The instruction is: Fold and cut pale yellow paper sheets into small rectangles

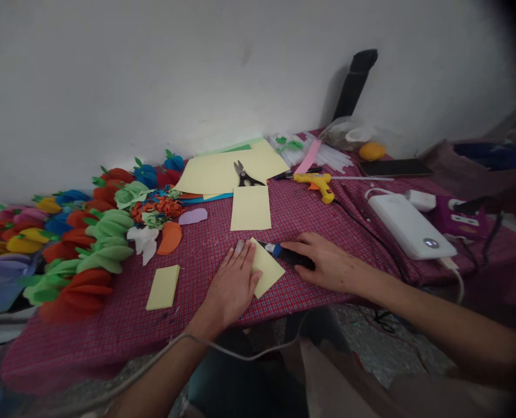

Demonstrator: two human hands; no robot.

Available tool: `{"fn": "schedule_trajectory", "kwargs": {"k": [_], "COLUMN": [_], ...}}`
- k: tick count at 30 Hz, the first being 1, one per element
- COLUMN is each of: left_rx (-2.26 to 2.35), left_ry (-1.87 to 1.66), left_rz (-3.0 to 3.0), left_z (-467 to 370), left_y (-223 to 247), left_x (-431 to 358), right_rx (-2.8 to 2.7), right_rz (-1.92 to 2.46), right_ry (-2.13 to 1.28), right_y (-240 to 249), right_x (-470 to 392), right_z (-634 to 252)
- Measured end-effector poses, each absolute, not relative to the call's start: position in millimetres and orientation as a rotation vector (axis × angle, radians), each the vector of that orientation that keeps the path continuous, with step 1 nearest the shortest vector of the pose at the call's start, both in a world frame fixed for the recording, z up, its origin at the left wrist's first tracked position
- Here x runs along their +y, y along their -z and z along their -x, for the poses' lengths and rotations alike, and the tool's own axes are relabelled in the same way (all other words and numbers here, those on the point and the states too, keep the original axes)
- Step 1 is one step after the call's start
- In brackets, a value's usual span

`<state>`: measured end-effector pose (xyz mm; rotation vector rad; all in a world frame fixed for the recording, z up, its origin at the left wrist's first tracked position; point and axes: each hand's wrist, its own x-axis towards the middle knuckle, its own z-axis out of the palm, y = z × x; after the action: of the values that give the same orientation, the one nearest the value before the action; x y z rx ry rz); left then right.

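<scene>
My left hand (234, 287) lies flat with its fingers stretched over the left side of a pale yellow paper piece (268, 271). Under its fingertips a greyish strip shows, too covered to name. Wrapped in my right hand (325, 261) is a utility knife (293, 256) with a dark and blue handle. Its blade points left and meets the top edge of the paper. Just beyond lies another pale yellow rectangle of paper (251, 210). To the left, a small stack of cut yellow paper (163, 288) rests on the checked cloth.
Several colourful paper pumpkins (105, 232) crowd the left side. Behind the hands are scissors (246, 175) on large yellow sheets (214, 171). A yellow glue gun (316, 183), its cord, a white power bank (410, 225) and a purple socket box (460, 217) sit at right.
</scene>
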<state>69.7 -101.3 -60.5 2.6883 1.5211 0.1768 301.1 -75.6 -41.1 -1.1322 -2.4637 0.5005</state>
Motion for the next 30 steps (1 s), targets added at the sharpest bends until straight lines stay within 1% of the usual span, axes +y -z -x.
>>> {"fn": "schedule_trajectory", "kwargs": {"k": [30], "left_rx": [1.518], "left_ry": [-0.165], "left_rz": [-2.679], "left_z": [-69.8], "left_y": [59.5], "left_x": [-101.0], "right_rx": [-2.477], "right_rz": [1.14], "right_ry": [-0.47], "right_y": [39.2], "right_x": [-75.6], "right_z": [-300.4]}}
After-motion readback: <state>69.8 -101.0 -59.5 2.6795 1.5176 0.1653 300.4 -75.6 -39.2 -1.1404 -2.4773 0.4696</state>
